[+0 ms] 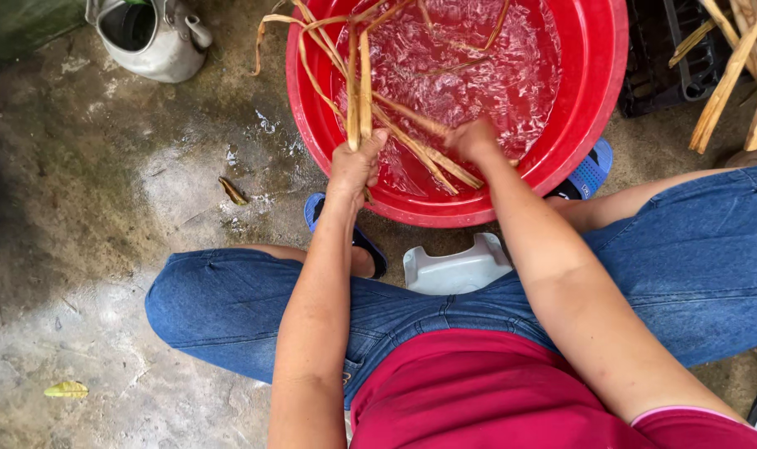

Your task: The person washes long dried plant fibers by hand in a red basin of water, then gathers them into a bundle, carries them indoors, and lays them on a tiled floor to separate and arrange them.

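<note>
The floor (104,208) is rough grey concrete, damp and stained, with wet patches beside a big red tub (590,100) of rippling water. A dented metal kettle (150,37) stands at the top left, well apart from the tub, and a black crate (669,58) sits to the tub's right with a stack of dry pale stalks (740,71) leaning over it. A yellow leaf (66,389) lies on the open stretch of floor at the lower left, where there is plenty of free room; the tub's near rim sits close between the person's knees, just above a small white stool (457,268) and blue sandals (593,170).

The long tan strips (411,137) are wet, flat and fibrous, fanning out over the tub's left rim and trailing into the water. The left hand (355,166) is closed in a fist around a bunch of them at the rim. The right hand (471,141) is curled tight on the same strips just above the water.
</note>
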